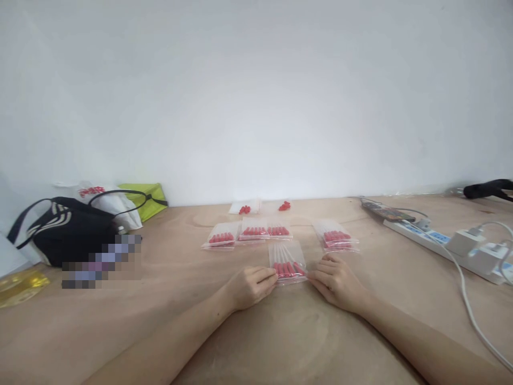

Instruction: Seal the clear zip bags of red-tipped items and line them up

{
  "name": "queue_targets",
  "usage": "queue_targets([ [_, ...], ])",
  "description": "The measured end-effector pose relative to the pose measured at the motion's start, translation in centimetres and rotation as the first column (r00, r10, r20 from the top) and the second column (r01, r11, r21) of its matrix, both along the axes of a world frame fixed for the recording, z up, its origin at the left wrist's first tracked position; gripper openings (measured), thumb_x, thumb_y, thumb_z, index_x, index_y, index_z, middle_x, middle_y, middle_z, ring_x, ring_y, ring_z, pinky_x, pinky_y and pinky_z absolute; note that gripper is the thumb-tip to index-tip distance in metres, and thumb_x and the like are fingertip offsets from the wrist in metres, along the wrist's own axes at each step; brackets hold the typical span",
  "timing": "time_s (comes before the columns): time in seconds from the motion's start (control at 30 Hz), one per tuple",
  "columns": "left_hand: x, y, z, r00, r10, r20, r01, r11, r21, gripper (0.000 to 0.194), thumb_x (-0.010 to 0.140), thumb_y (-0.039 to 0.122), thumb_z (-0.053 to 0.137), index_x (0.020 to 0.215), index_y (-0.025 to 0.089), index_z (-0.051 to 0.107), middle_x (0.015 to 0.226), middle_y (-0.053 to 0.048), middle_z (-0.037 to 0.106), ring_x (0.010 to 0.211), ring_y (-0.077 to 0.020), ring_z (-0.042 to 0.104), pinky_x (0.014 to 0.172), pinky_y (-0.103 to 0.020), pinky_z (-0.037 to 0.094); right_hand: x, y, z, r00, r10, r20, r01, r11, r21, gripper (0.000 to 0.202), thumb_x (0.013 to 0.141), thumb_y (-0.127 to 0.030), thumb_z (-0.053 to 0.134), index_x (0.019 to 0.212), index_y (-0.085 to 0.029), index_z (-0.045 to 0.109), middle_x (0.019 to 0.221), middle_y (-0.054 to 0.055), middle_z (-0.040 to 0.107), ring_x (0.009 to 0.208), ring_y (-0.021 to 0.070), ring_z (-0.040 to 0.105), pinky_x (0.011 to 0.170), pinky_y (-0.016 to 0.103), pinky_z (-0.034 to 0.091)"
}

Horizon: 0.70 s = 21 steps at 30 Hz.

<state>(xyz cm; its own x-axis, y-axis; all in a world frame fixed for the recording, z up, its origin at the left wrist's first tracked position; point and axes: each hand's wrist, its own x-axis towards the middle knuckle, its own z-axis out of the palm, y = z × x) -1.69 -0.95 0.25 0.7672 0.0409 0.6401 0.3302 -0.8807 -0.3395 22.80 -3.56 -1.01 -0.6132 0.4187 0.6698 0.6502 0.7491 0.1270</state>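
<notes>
The left hand [250, 286] and right hand [336, 282] lay on the counter [280, 342], each grip nearly closed, fingertips pinching opposite lower corners of one bag [287, 262], which lay flat between them. The risk, as I judged it, was the film itself: thin, glossy and slippery, it could slide out of so light a pinch, or buckle if the two hands pulled unevenly, bunching the sticks [285, 267] to one side. Those sticks were slim, white-stemmed with red ends, packed side by side and fanned slightly; a sharp tug might have skewed them or pushed a tip against the seam. Just beyond the grips three filled bags [248, 233] lay in a loose overlapping row, and another [335, 237] sat just past the right hand, near enough that a careless sweep could have scattered them. Farther beyond, loose red pieces [284, 205] lay by the wall. The counter was bare plywood, matte and pale. Well off to the right ran a hard white power strip [436, 239] with a trailing cable; far left slumped a soft black handbag [68, 227].
</notes>
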Motion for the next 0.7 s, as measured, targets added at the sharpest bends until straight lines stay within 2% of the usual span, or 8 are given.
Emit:
queue_targets([
  [0.1, 0.02, 0.52, 0.03, 1.000, 0.004, -0.019, -0.002, 0.995, 0.101, 0.017, 0.084, 0.010, 0.041, 0.081, 0.011, 0.058, 0.075, -0.004, 0.066, 0.060, -0.0108, 0.061, 0.051, -0.020, 0.050, -0.36, 0.24, 0.02, 1.000, 0.001, -0.002, -0.001, 1.000, -0.005, 0.024, 0.085, -0.015, 0.039, 0.069, -0.017, 0.058, 0.055, -0.001, 0.052, 0.054, 0.0097, 0.041, 0.060, 0.026, 0.027],
  [0.23, -0.14, 0.70, 0.44, 0.998, 0.015, -0.053, -0.005, 0.983, 0.182, 0.019, 0.084, 0.007, 0.039, 0.078, 0.010, 0.057, 0.069, -0.003, 0.065, 0.053, -0.0103, 0.059, 0.043, -0.020, 0.044, -0.81, 0.30, 0.24, 0.999, -0.029, 0.034, 0.026, 0.996, 0.080, 0.023, 0.084, -0.017, 0.042, 0.068, -0.017, 0.058, 0.056, -0.001, 0.052, 0.056, 0.0105, 0.041, 0.061, 0.027, 0.027],
  [0.43, -0.15, 0.55, 0.73, 0.997, -0.008, -0.079, 0.022, 0.985, 0.172, 0.020, 0.084, 0.007, 0.039, 0.077, 0.012, 0.057, 0.069, -0.003, 0.064, 0.057, -0.0094, 0.059, 0.048, -0.020, 0.045, -1.01, 0.19, 0.22, 0.995, -0.035, 0.094, 0.016, 0.981, 0.195, 0.024, 0.081, -0.009, 0.042, 0.063, -0.015, 0.056, 0.054, -0.001, 0.051, 0.058, 0.0105, 0.040, 0.073, 0.030, 0.030],
  [0.7, -0.32, 1.00, 0.29, 0.995, -0.034, -0.093, 0.049, 0.985, 0.165, 0.014, 0.081, 0.006, 0.044, 0.076, 0.012, 0.057, 0.068, -0.002, 0.064, 0.054, -0.0086, 0.056, 0.048, -0.021, 0.043, -1.00, 0.12, 0.06, 0.993, -0.003, 0.117, -0.022, 0.976, 0.219, 0.024, 0.081, -0.008, 0.041, 0.064, -0.015, 0.057, 0.052, -0.002, 0.051, 0.058, 0.0101, 0.041, 0.078, 0.034, 0.028],
])
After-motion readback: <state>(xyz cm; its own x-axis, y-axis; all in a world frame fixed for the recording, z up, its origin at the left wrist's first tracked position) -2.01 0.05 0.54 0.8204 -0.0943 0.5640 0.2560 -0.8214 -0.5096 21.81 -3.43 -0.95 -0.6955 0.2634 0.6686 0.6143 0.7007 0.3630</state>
